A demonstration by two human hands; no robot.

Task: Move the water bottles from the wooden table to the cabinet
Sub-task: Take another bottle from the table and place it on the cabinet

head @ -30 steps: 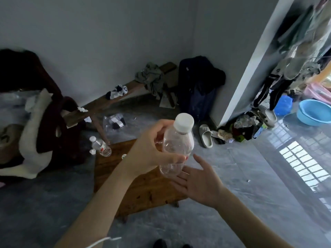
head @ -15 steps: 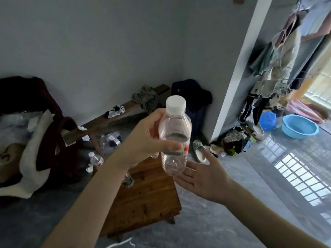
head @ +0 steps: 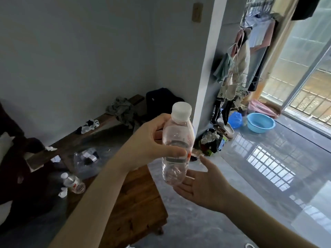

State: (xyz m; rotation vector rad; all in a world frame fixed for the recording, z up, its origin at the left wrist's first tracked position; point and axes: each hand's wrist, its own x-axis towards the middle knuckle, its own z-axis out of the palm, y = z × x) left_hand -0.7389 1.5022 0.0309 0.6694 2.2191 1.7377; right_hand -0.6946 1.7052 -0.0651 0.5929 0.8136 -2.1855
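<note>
My left hand [head: 150, 142] is shut around a clear water bottle [head: 177, 144] with a white cap, held upright in the air above the far right corner of the low wooden table [head: 136, 208]. Palm up, my right hand [head: 202, 187] lies open just under the bottle's base, fingers spread. I cannot tell whether it touches the bottle. A second water bottle [head: 72, 182] with a red label lies on its side at the table's left end. No cabinet is in view.
A long wooden bench [head: 75, 142] with socks and clothes runs along the grey wall. A white pillar [head: 206, 68] stands behind the bottle, with shoes and clutter at its foot. A blue basin [head: 260, 122] sits on the glossy floor near the balcony door.
The view has tilted up and turned right, toward the balcony. The bottle has risen a little in my left hand. My right hand stays open beneath it.
</note>
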